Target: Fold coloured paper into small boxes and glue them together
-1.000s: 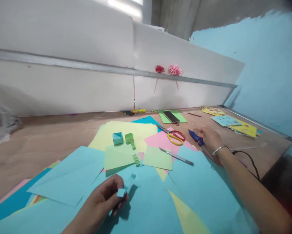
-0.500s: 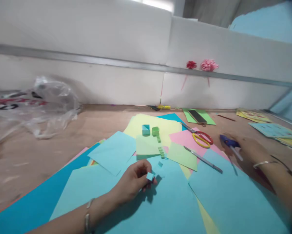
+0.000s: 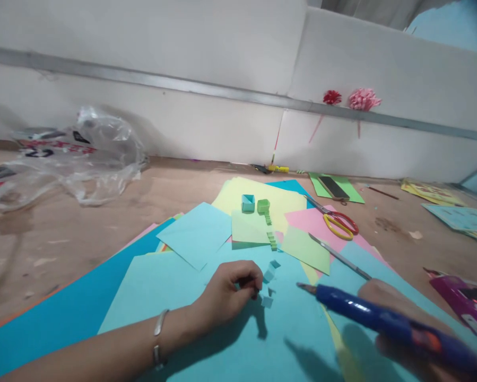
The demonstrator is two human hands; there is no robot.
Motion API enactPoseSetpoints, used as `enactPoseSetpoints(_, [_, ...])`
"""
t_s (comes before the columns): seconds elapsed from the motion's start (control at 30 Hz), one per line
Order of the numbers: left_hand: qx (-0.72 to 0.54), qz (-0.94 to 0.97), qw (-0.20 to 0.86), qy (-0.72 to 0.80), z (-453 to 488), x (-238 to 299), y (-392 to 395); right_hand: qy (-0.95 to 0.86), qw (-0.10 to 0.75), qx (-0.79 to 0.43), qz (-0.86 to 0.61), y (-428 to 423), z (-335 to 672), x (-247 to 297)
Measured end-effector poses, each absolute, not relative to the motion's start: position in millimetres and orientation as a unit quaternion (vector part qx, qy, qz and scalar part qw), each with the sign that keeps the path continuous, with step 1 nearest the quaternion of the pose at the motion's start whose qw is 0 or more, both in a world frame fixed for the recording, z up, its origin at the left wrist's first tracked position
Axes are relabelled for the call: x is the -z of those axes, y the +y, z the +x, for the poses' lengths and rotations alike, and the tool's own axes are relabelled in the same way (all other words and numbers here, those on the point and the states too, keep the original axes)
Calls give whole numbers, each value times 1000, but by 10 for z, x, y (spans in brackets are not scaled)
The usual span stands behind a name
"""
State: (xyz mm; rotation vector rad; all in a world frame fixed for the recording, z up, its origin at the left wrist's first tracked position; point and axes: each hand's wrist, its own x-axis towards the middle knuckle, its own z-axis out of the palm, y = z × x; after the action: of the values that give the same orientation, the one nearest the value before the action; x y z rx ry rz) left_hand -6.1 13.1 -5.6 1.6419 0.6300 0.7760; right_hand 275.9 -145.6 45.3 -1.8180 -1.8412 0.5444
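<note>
My left hand [image 3: 232,292] is closed in a pinch over the light blue sheet [image 3: 302,323]. At its fingertips is a small folded light blue paper piece [image 3: 267,301]; the exact grip is partly hidden. Another light blue folded piece [image 3: 269,272] lies just beyond the fingers. My right hand [image 3: 397,307], blurred, is wrapped round a blue hot glue gun [image 3: 361,307], whose nozzle points left toward the small pieces. Farther back are a small blue paper box [image 3: 248,202], a green paper box [image 3: 263,206] and green folded strips [image 3: 272,241].
A craft knife [image 3: 339,256] and red-and-yellow scissors [image 3: 337,225] lie on the coloured paper. A phone [image 3: 334,188] rests on green paper at the back. A plastic bag [image 3: 83,159] is at left, a magenta object [image 3: 463,302] at right. The white wall [image 3: 206,122] bounds the table.
My right hand has brought the glue gun from the right side in toward the middle. My left hand has turned with the small paper piece, and the view has shifted.
</note>
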Motion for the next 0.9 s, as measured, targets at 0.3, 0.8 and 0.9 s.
enactPoseSetpoints(0.3, [-346,751,495,266,-82,84,160,-669,207,-282,-656,-1284,2249,-414])
enactPoseSetpoints(0.8, [-342,833,391,193,-108,94,196,-681,174,-224,-675,-1211,2219,-356])
enactPoseSetpoints(0.9, [-336,846,372,180,-115,103,198,-689,169,-216,-670,-1201,2205,-353])
